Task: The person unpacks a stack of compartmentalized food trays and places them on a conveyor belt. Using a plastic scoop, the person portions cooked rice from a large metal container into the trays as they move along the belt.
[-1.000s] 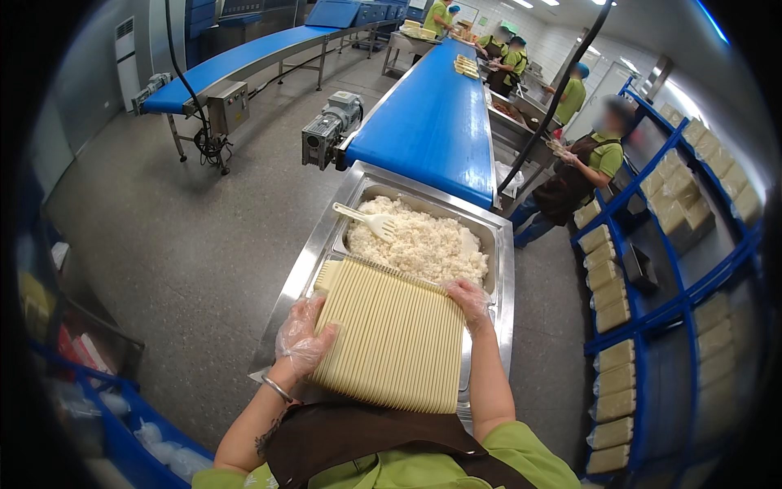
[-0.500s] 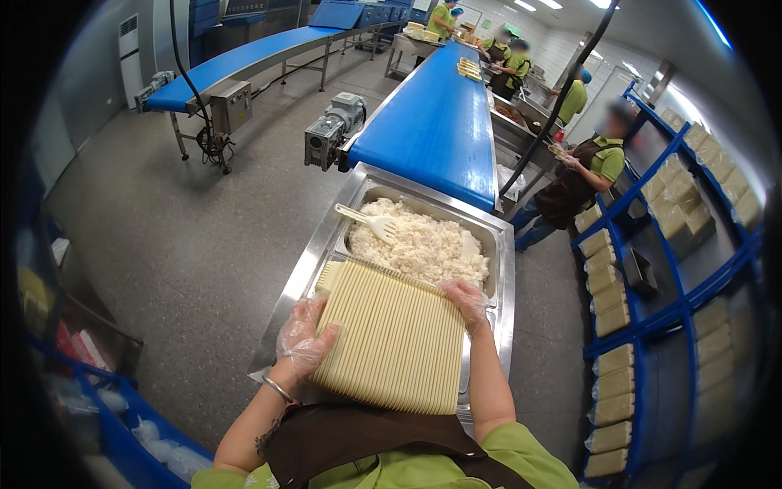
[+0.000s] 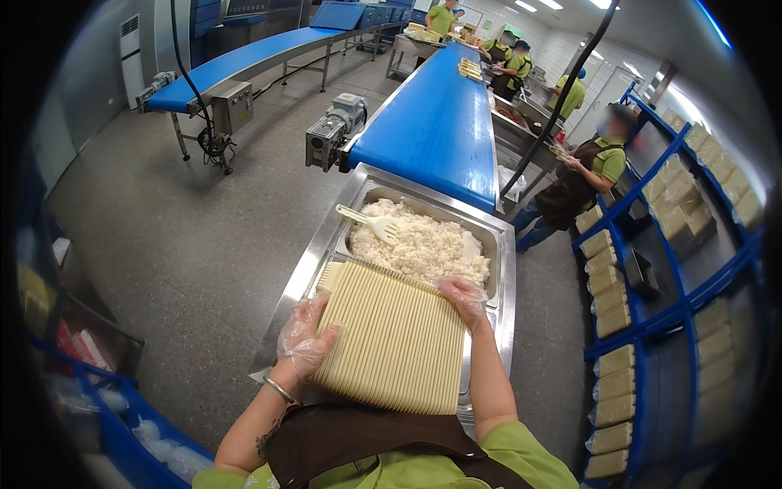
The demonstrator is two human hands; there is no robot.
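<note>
A wide block of nested cream-coloured trays [image 3: 391,342] rests on its side at the near end of the steel counter, against my apron. My left hand [image 3: 305,338], in a clear plastic glove, grips its left side, thumb on the trays and fingers along the edge. My right hand [image 3: 463,300], gloved likewise, holds the far right corner; some of its fingertips are hard to make out. Just beyond the trays, cooked white rice [image 3: 428,244] fills a steel pan [image 3: 494,244]. A cream rice paddle with a forked head [image 3: 375,224] lies on the rice.
A blue conveyor belt [image 3: 432,122] runs away from the counter, with a motor [image 3: 334,130] at its left and several trays [image 3: 469,69] far along. Blue racks [image 3: 643,326] holding tray stacks stand right. A co-worker [image 3: 582,175] stands by the belt; others work farther back.
My hands and the tray stack stay almost still; the right hand shifts very slightly left. The co-worker at right moves a little.
</note>
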